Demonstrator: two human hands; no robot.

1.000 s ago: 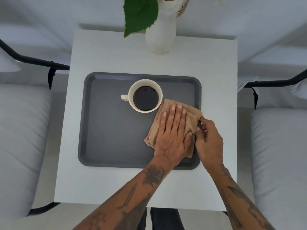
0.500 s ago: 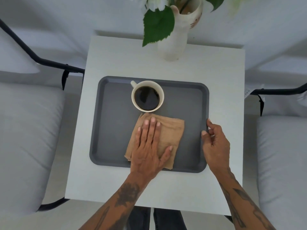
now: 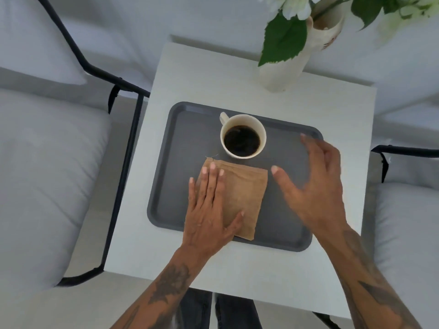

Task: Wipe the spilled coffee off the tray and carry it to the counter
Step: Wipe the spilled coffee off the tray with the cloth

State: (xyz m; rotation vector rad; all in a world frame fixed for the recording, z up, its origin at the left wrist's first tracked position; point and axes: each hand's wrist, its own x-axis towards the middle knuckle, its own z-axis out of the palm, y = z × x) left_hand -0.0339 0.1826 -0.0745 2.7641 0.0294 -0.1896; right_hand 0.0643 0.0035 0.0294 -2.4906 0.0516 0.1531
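While the left hand (image 3: 209, 210) lies flat on the cloth (image 3: 240, 198), fingers straight and together and thumb spread across the cloth's near edge, it presses rather than grips; nothing is closed in it. At 3 o'clock from the cloth the right hand (image 3: 316, 186) is spread wide over the tray (image 3: 180, 162), fingers splayed and blurred, holding nothing; whether it touches the tray I cannot tell. One tray sits on the one table (image 3: 237, 77), and on it are one folded tan cloth at the near middle and one cup (image 3: 242, 136) of black coffee at 12 o'clock from the cloth, just beside it, handle towards 10 o'clock. One vase (image 3: 285, 65) with green leaves stands at the table's far edge, at 1 o'clock from the cup. Two grey cushioned seats flank the table, one (image 3: 47, 174) at 9 o'clock and one (image 3: 408, 222) at 3 o'clock.
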